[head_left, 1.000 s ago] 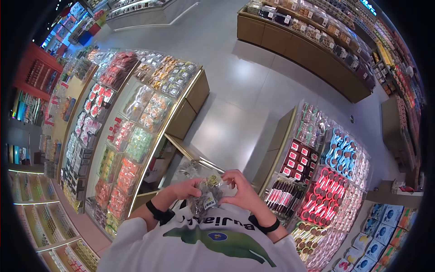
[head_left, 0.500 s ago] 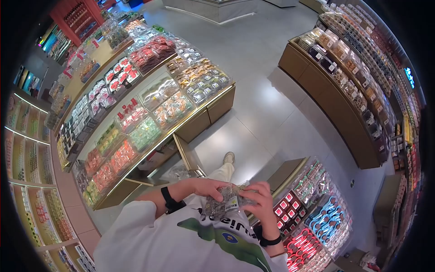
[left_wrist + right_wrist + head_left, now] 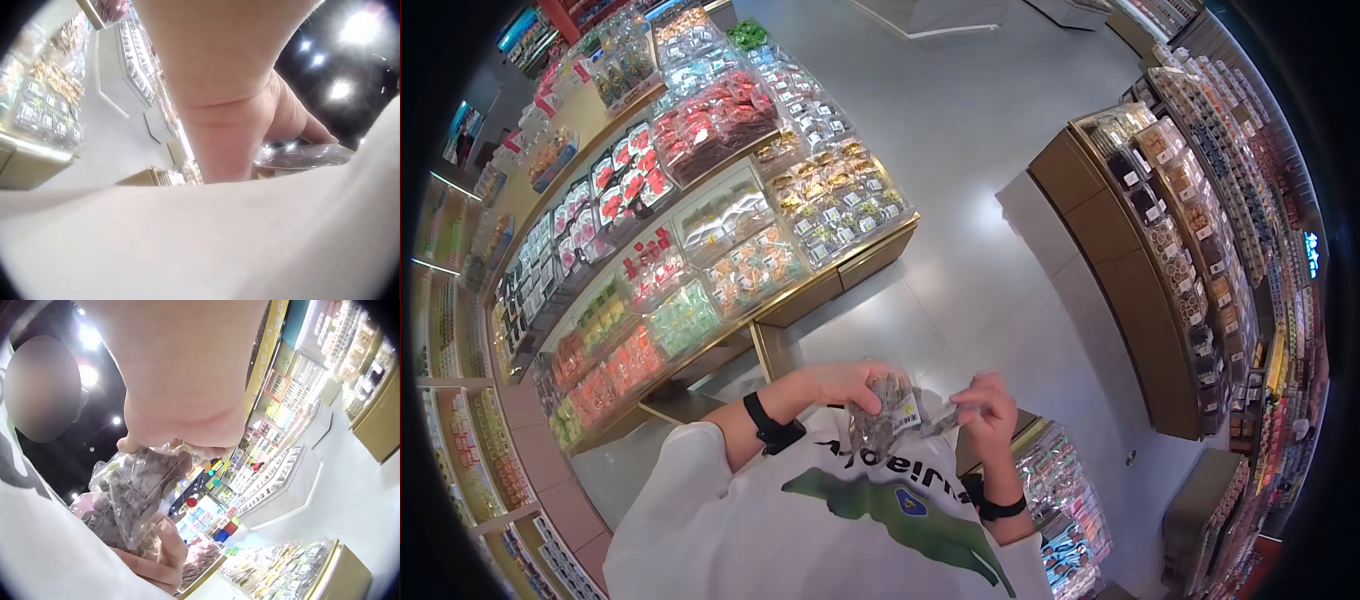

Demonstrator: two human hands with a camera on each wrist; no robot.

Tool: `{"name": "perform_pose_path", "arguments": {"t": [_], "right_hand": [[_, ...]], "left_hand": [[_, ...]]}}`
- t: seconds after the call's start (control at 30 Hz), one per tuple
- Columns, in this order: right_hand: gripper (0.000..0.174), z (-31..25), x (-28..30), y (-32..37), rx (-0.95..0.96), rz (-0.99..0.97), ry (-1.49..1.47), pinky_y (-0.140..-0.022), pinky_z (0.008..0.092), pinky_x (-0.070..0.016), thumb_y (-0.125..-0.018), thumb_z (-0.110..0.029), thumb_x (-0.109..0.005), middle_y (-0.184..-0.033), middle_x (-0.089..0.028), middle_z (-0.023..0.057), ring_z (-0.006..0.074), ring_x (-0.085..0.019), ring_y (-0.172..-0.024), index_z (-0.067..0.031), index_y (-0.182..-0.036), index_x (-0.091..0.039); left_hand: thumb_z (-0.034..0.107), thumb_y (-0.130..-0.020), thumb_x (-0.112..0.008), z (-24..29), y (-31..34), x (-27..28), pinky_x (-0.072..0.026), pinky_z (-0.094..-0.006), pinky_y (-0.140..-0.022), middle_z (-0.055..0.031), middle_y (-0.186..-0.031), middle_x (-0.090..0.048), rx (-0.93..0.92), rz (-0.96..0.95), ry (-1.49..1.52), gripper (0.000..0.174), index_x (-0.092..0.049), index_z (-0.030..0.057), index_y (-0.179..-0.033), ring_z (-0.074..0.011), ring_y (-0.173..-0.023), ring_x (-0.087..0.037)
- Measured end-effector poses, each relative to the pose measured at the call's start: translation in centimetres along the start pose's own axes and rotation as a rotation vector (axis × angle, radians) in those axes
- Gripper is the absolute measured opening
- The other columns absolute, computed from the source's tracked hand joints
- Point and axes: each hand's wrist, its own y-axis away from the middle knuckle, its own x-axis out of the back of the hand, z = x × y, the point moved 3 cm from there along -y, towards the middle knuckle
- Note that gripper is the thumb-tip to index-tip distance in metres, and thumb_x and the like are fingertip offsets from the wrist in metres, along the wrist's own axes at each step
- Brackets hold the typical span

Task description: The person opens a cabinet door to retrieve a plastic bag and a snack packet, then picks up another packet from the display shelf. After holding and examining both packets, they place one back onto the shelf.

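Held against the shirt front, a clear plastic bag of grey-brown pieces carries a white label. My left hand grips it from the left, thumb over the front. To the right, my right hand pinches a second small clear bag, slightly apart from the first. In the right wrist view, a bag of dark lumpy pieces hangs from the right hand, overlapping another bag behind it; the left hand's fingers curl below. The left wrist view shows only the edge of shiny plastic by the left hand.
On the left stands a long display counter with several trays of bagged sweets, an open drawer at its front. A second counter curves along the right. Below right is another sweets display. Grey floor lies between.
The head view has swung rightward, then settled. My hands were close together on the bags; now the right hand has drawn away to the right with a bag pinched in it.
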Motion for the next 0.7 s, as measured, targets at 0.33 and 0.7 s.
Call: {"name": "perform_pose_path", "arguments": {"t": [0.33, 0.7], "right_hand": [[0.022, 14.4, -4.3, -16.0, -0.850, -0.321, -0.804, -0.056, 0.0315, -0.0538, -0.098, -0.016, -0.053, -0.096, -0.061, 0.0056, 0.0135, -0.061, -0.076, -0.0060, -0.118, -0.052], [0.050, 26.3, -8.6, -38.8, -0.917, -0.784, -0.677, -0.067, 0.0304, -0.0547, -0.090, -0.001, -0.062, -0.104, -0.064, 0.0049, 0.0131, -0.062, -0.089, -0.0121, -0.136, -0.047]], "left_hand": [[0.008, -0.065, -0.086, 6.3, 4.9, 9.5, -0.0487, -0.0305, -0.091, -0.0033, -0.110, -0.065, -0.288, 0.363, 0.166, 0.074, -0.050, 0.0024, -0.129, -0.0138, -0.101, -0.062], [-0.010, -0.057, -0.051, 12.9, 7.3, 11.7, -0.0509, -0.0388, -0.095, -0.0092, -0.115, -0.063, -0.692, 1.016, 0.410, 0.072, -0.051, 0.0016, -0.129, -0.0241, -0.107, -0.063]]}}
